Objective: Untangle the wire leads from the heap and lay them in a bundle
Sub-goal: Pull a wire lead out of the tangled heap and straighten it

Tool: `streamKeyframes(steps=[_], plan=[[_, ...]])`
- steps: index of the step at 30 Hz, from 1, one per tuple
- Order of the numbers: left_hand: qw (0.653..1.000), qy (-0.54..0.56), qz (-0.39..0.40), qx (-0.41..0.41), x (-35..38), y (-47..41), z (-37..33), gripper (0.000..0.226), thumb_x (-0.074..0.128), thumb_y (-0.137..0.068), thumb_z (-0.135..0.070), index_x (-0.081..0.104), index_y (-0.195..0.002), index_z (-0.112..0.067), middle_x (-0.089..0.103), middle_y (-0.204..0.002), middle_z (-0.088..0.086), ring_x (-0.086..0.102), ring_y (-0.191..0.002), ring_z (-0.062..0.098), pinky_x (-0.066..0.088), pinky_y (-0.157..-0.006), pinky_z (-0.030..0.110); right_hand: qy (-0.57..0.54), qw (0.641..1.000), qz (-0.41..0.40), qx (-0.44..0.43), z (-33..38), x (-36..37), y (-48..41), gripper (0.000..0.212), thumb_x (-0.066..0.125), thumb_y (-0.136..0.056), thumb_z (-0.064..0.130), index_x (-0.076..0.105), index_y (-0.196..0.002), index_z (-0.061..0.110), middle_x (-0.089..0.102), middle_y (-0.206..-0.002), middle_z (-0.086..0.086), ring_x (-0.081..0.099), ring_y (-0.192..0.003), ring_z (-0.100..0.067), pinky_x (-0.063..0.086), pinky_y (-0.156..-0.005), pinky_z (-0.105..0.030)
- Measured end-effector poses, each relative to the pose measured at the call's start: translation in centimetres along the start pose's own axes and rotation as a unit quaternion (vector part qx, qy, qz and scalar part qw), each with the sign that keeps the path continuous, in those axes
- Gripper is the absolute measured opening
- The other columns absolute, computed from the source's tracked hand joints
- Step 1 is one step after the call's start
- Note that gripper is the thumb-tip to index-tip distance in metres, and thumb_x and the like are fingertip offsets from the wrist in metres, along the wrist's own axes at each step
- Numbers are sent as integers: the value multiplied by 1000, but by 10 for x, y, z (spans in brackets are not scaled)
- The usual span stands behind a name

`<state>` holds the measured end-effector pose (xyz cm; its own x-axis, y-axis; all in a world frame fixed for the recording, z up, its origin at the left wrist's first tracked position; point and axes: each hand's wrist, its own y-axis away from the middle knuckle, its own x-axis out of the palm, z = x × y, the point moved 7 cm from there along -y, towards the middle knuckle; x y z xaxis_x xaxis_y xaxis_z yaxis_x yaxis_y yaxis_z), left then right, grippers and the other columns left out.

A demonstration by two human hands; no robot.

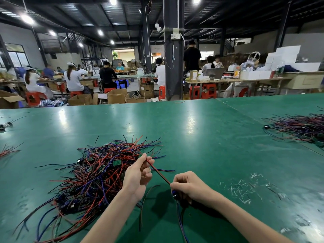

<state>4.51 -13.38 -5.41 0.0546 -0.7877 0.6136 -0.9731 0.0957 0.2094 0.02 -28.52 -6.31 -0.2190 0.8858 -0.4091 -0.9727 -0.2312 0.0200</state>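
A tangled heap of red, black and blue wire leads with small green circuit boards lies on the green table, left of centre. My left hand pinches a red-and-black wire lead at the heap's right edge. The lead stretches taut down to my right hand, which is closed on its other end and on a small dark part with blue and black wires hanging toward me.
A second pile of leads lies at the table's far right. A few loose leads and small parts sit at the left edge. Tape scraps mark the table to the right. People work at benches beyond the table.
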Motion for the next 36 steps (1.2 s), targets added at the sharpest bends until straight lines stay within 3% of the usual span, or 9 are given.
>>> streamKeyframes(steps=[9,11,14,16,20,23,29,34,36], plan=[[983,147,-23,-104,-7,1,10,20,49,-96,-15,57,-80,-6,62,-53,2,47,-34,2,35,-31,9,-6,999,39,5,6,7,5,19,59,-85,15,61,-65,15,63,-53,4,51,-40,-5,35,-36,-17],[991,107,-33,-71,-10,-1,7,20,50,-96,-13,60,-82,-2,65,-57,4,50,-37,2,37,-33,10,-17,998,52,5,9,10,7,19,58,-85,12,61,-67,13,63,-52,5,54,-41,-3,35,-36,-15],[988,-108,-63,92,-16,-3,-11,21,57,-93,-15,70,-81,-4,72,-69,6,53,-44,3,43,-39,14,-23,998,64,11,13,14,10,24,58,-85,10,60,-62,17,61,-51,5,50,-38,-4,34,-36,-16],[922,-293,-71,244,-13,4,-27,22,59,-93,-17,74,-78,-12,73,-72,3,52,-47,3,43,-43,18,-42,996,74,12,16,18,12,27,59,-84,11,60,-59,19,60,-52,2,47,-37,-6,32,-36,-16],[710,-540,-54,449,6,23,-37,23,59,-93,-17,69,-74,-7,65,-64,-2,57,-57,12,47,-59,31,-102,991,85,-4,26,23,15,18,62,-74,21,58,-58,17,57,-53,-4,41,-37,-10,28,-36,-17],[646,-579,-30,497,15,33,-34,20,60,-92,-10,64,-73,-3,56,-64,-5,50,-56,12,40,-58,23,-139,986,86,-18,30,23,16,19,63,-73,22,58,-56,18,57,-57,-7,41,-43,-16,27,-37,-18],[716,-509,-110,464,3,30,-49,16,63,-90,-15,71,-81,-5,61,-70,1,54,-66,16,38,-62,18,-152,985,75,-15,29,20,14,20,63,-74,23,59,-54,19,55,-54,-1,41,-39,-9,25,-38,-16],[716,-524,-81,454,9,32,-40,20,60,-92,-15,66,-74,-8,58,-67,0,52,-65,15,39,-61,21,-162,980,112,4,28,26,15,21,64,-75,25,57,-56,20,59,-56,-1,41,-40,-9,22,-38,-15],[757,-498,-100,412,2,26,-41,23,59,-93,-20,68,-74,-10,61,-65,-1,52,-61,14,39,-60,19,-163,980,113,18,26,25,15,22,64,-76,25,57,-56,19,56,-52,1,36,-35,-5,20,-36,-13]])
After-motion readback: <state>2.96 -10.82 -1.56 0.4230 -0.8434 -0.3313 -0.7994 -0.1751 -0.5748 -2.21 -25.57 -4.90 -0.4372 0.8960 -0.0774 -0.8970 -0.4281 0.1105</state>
